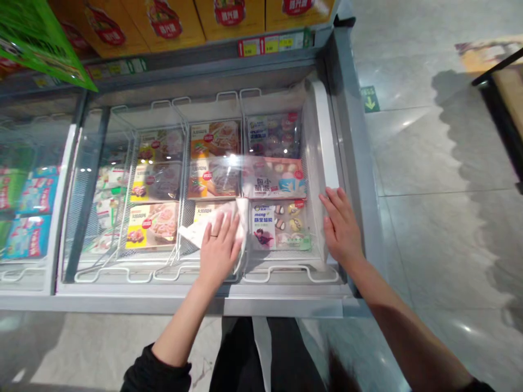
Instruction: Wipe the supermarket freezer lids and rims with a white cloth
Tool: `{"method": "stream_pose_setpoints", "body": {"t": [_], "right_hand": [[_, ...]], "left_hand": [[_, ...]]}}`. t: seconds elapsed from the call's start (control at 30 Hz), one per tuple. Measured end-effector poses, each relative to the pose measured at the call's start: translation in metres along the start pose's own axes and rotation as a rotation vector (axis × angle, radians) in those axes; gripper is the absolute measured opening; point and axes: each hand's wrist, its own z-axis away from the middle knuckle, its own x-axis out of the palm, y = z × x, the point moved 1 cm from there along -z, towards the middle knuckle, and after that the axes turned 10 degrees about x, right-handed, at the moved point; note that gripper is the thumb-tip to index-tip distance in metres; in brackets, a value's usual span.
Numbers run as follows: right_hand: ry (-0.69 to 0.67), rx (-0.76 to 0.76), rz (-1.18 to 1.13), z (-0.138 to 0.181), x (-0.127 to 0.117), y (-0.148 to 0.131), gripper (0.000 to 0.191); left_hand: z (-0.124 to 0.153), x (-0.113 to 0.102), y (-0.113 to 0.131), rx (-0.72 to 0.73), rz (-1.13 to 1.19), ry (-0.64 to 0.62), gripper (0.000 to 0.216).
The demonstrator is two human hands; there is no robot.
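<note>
A chest freezer with a sliding glass lid (204, 163) stands before me, with wire baskets of frozen food packs under the glass. My left hand (218, 247) lies flat on a white cloth (204, 226), pressing it against the glass near the front edge, fingers stretched out. My right hand (341, 226) rests flat and open on the lid's white right end frame (324, 136), fingers together and pointing away from me. A pack with a blue label (278, 226) lies under the glass between my hands.
Yellow cartons (163, 19) line the shelf above the freezer, with price tags (273, 43) below them. A neighbouring freezer section (28, 207) holds blue packs at the left. Grey tiled floor (429, 163) spreads to the right, with a dark table edge (502, 98) at the far right.
</note>
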Motion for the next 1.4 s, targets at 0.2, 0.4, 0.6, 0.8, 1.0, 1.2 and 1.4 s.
{"method": "stream_pose_setpoints", "body": {"t": [0.2, 0.4, 0.6, 0.8, 1.0, 1.2, 1.4], "right_hand": [[0.011, -0.03, -0.087, 0.0, 0.001, 0.006, 0.061], [0.0, -0.034, -0.065, 0.001, 0.001, 0.008, 0.059], [0.008, -0.028, -0.065, 0.0, 0.0, 0.005, 0.063], [0.011, -0.012, -0.071, 0.001, 0.001, 0.004, 0.069], [0.023, -0.042, -0.052, 0.0, 0.002, 0.005, 0.072], [0.015, -0.008, -0.036, 0.001, 0.004, 0.007, 0.07], [0.015, 0.024, 0.034, 0.001, 0.005, 0.007, 0.067]], "left_hand": [[-0.002, -0.002, 0.072, 0.59, 0.038, -0.162, 0.057], [-0.065, 0.005, 0.1, 0.654, 0.06, -0.138, 0.056], [-0.07, 0.007, 0.056, 0.335, 0.051, -0.085, 0.059], [-0.002, -0.006, -0.014, -0.082, 0.019, -0.053, 0.062], [0.016, -0.012, -0.064, -0.472, 0.024, 0.094, 0.065], [-0.053, -0.005, -0.042, -0.398, 0.058, 0.088, 0.064], [-0.089, -0.006, -0.008, -0.058, 0.123, -0.035, 0.063]]}}
